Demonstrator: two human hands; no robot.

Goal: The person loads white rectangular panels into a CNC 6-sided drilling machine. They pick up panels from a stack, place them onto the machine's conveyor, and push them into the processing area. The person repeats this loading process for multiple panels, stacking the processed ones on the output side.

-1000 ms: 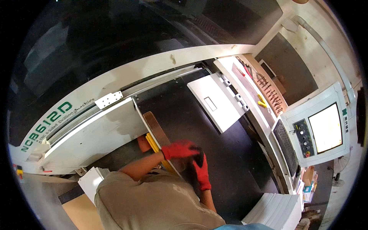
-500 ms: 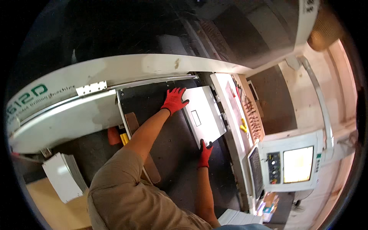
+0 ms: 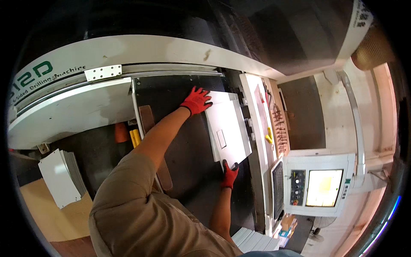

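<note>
Two or more flat white panels lie overlapping on the dark machine table, slightly askew to each other. The upper one bears a small dark rectangular outline. Spread fingers of my left hand, in a red glove with a black cuff, rest at the far left corner of the panels. At their near edge my right hand, gloved alike, is closed on the panel's corner, thumb and fingers apart around the edge. The underside of that grip is hidden.
A stack of white panels stands at the left, and more panels lie near the bottom. Right of the table are a ledge with yellow-handled pliers, a row of drill bits, a keyboard and a control screen.
The upper panel has shifted and turned against the one below, whose edges now show at the left and far side. My left fingers have spread. The whole view has tilted a little.
</note>
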